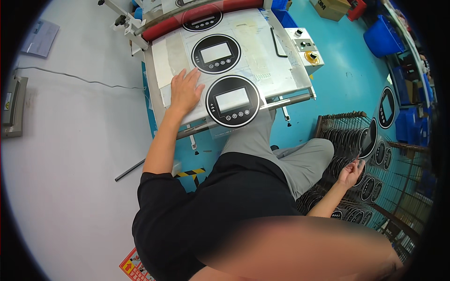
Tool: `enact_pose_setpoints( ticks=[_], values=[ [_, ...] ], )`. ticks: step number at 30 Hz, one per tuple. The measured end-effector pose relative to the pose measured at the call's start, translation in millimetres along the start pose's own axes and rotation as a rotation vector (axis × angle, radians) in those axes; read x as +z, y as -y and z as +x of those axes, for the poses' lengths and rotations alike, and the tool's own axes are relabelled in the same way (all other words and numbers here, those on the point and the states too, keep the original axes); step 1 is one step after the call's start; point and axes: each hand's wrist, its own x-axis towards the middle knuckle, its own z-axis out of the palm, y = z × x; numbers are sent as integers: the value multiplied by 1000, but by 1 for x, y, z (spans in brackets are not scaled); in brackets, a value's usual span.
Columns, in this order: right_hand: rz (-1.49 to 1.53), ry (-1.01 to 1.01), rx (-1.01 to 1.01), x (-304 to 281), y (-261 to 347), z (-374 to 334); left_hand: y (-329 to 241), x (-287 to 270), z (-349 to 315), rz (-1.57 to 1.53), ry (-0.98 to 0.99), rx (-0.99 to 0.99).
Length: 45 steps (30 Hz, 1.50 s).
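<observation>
My left hand (186,91) rests flat with fingers spread on the left part of a laminating machine's bed (281,79). Close to its fingertips lies a round black panel overlay (199,44) with a pale window and a row of small icons. A second round overlay (220,114), on clear film, sits to the right of that hand and hangs partly over the bed's front edge. Out at the right, my right hand (350,174) pinches a clear film strip bearing round black overlays (387,107), held up beside a wire rack.
A red roller (164,31) spans the bed's far end. On the bed's right lies a black hex key (273,42), beside a control box (307,46) with knobs. The wire rack (342,115) holds many overlays. A blue bin (382,37) stands at far right.
</observation>
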Motion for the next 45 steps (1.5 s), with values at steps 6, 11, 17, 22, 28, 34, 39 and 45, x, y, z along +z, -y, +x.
enact_pose_setpoints(
  ticks=[6,11,17,22,28,34,39,45],
  values=[
    [-18,-16,-4,4,1,-2,14,5,11,5,18,-12],
    [-25,7,-13,6,2,-5,22,9,21,11,7,-3],
    [-24,18,-19,13,2,-11,30,8,34,-21,57,-46],
    [-33,19,-14,15,3,-16,41,12,46,-18,86,-60],
    [-21,-10,3,18,-1,-22,49,15,59,-2,127,-88],
    [-32,-15,6,25,-5,-26,56,16,72,40,160,-104],
    [-25,-15,19,39,-6,-37,62,16,80,41,187,-128],
    [1,80,31,64,-16,-59,67,15,88,105,119,-114]
  ],
)
